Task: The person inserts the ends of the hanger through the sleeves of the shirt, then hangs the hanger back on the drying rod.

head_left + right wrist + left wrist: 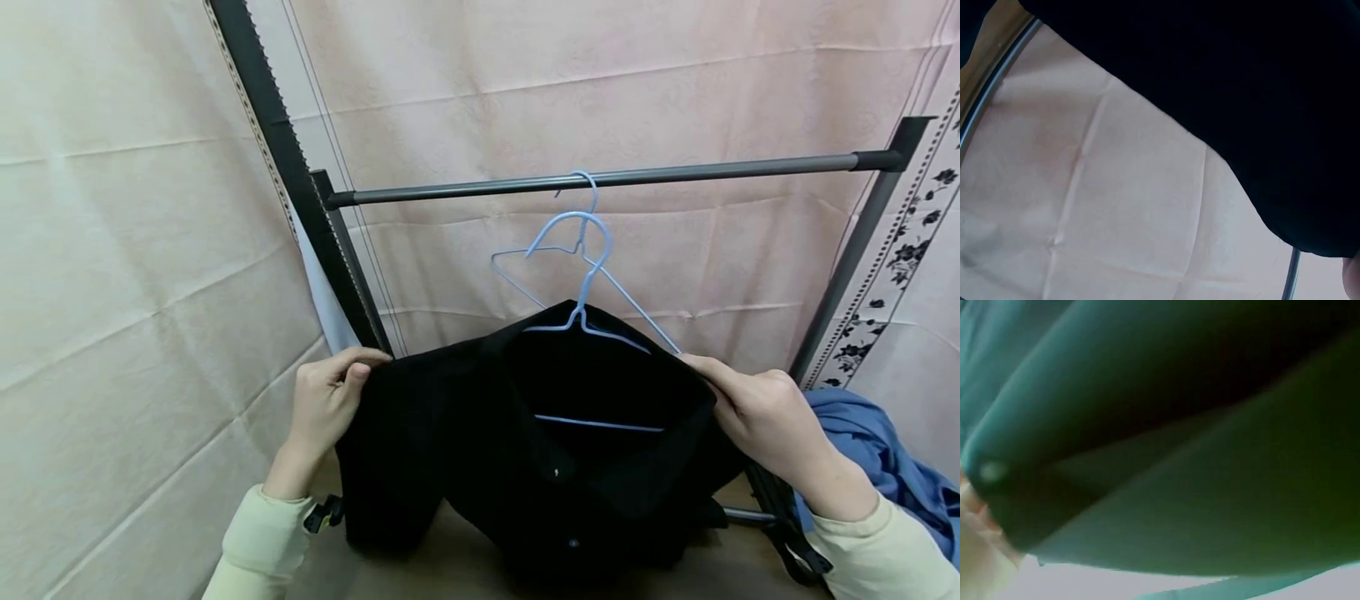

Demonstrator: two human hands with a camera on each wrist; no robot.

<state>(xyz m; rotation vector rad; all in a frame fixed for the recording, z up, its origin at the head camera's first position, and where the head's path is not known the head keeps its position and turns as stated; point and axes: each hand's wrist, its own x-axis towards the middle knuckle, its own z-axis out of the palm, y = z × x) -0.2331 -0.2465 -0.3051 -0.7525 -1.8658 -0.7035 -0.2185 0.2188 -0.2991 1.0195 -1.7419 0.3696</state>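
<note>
A black button-up shirt (480,433) with a collar is spread between both hands in the head view. My left hand (327,404) pinches its shoulder on the left, thumb against curled fingers. My right hand (780,421) grips the fabric by the neck opening on the right. Inside the shirt sits a light blue hanger (583,287), its hook rising out of the collar and its lower bar visible through the opening. Behind it, a second light blue hanger (517,252) hangs from the black rod (465,188). Dark cloth fills much of both wrist views.
Black uprights (351,267) carry the rod at either end. Blue cloth (862,433) is bunched at the right, beside the right forearm. Pale, creased curtains (150,208) hang at the left and back. A brown surface (465,558) lies below the shirt.
</note>
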